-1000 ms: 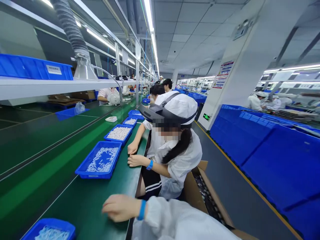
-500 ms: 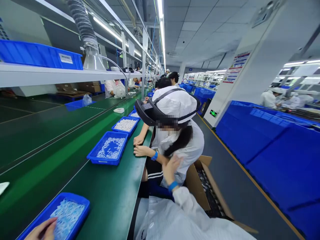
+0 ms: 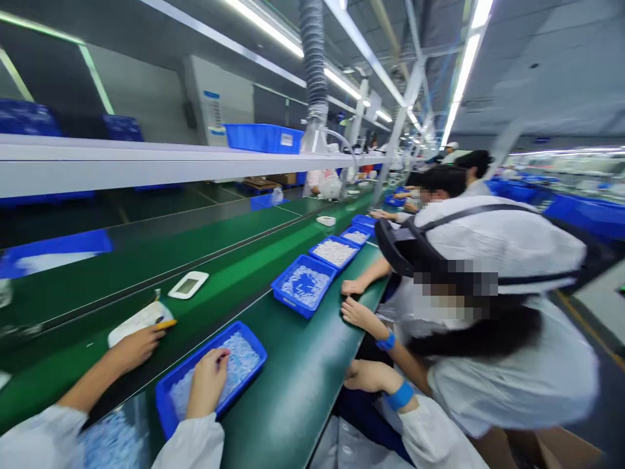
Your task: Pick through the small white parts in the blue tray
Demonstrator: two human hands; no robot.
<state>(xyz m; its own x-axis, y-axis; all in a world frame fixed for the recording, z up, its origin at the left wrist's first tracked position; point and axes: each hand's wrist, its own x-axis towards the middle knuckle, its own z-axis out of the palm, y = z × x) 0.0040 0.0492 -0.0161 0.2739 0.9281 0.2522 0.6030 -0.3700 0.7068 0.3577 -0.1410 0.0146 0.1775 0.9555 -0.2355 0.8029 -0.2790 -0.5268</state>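
My left hand [image 3: 209, 376] is over a blue tray [image 3: 260, 340] of small pale-blue and white pieces [image 3: 239, 358]. Its thumb and fingertips are pinched together; what lies between them is too small to make out. My right hand [image 3: 374, 376], with a blue wristband [image 3: 400, 395], is low beside the table's front edge. Its fingers are curled in, and anything in them is hidden. A clear bag of pale-blue pieces [image 3: 114, 440] lies to the left of the tray.
Another person's hand [image 3: 137, 348] holds a yellow tool [image 3: 165, 324] by a white device [image 3: 134, 324]. A second white device [image 3: 189, 284] lies on the green surface. Beyond are filled blue trays [image 3: 303, 285]. On the right sits a capped person [image 3: 508, 365], both hands at the table edge.
The view has swung left, bringing in more of the table and another person's hand. My right hand has gone from raised and spread to low with curled fingers. My left hand shows more fully.
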